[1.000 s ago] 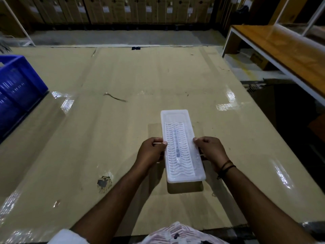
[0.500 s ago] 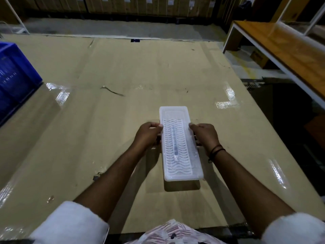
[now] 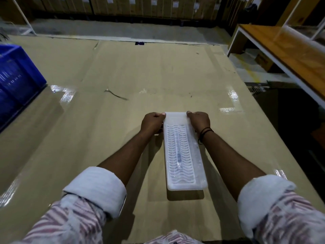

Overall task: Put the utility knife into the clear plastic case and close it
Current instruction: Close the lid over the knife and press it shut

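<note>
- The step in hand looks like the closing: the clear plastic case [image 3: 184, 152] lies flat on the cardboard-covered bench [image 3: 123, 76] with its lid down, and the utility knife [image 3: 178, 148] already shows inside it as a slim dark shape running lengthways down the middle.
- The left hand [image 3: 152, 123] pinches the far left corner of the case, thumb on top; its grip is narrow and holds the case edge.
- The right hand [image 3: 199, 120] does the same at the far right corner, its grip likewise closed on the case rim.
- Whether the far edge has latched cannot be told from here; the next move probably calls for firm, even downward pressure at both corners until the lid seats, then a check along the long sides.
- The case is long, narrow and milky-translucent, its lid moulded with rows of wavy ribs that blur the knife beneath.
- It sits just ahead of the person, between the two forearms, well apart from the blue crate [image 3: 15, 76] at the left.
</note>
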Available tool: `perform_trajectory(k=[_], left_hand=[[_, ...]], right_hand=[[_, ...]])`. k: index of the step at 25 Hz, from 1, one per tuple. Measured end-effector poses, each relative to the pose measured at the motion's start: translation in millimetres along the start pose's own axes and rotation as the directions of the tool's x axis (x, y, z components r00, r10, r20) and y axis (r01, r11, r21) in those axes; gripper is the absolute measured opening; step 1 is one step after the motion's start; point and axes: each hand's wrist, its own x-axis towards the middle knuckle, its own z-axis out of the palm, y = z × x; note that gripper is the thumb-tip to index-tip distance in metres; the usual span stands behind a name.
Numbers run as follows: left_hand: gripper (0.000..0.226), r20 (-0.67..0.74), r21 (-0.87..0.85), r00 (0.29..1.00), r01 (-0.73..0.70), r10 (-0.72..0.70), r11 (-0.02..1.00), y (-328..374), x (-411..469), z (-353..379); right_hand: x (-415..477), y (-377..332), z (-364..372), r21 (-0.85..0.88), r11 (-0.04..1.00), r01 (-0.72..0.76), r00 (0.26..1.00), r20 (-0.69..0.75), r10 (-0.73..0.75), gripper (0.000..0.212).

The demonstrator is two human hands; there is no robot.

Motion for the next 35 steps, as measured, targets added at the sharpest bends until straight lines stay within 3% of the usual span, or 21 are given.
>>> perform_trajectory(k=[6,12,18,24,29,35], left_hand=[[0.021,-0.014,0.028,1.000,-0.008,0.008,1.000,-2,8,1],[0.021,-0.059,0.060,0.998,-0.019,0.023,0.998,-2,10,4],[0.019,-0.058,-0.032,0.993,0.097,-0.099,0.995,7,10,9],[0.032,-0.093,0.092,0.996,0.019,-0.011,0.996,5,5,14],[0.046,-0.110,0.170,0.990,-0.065,0.085,0.983,-14,-15,11],[0.024,-0.122,0.024,0.992,-0.005,0.008,1.000,-39,-84,-5]], right_hand=[[6,2,8,-0.010,1.000,0.004,1.000,0.009,-0.004,0.036],[10,6,11,-0.047,0.999,0.018,0.999,0.033,-0.017,0.040],[2,8,13,0.130,0.991,0.018,0.999,-0.043,-0.012,0.020],[3,12,16,0.166,0.986,0.018,0.999,-0.035,-0.012,0.018],[-5,11,7,0.187,0.982,0.011,0.989,-0.150,0.017,0.021],[-62,38,-22,0.118,0.983,0.141,0.989,-0.053,-0.135,0.018]])
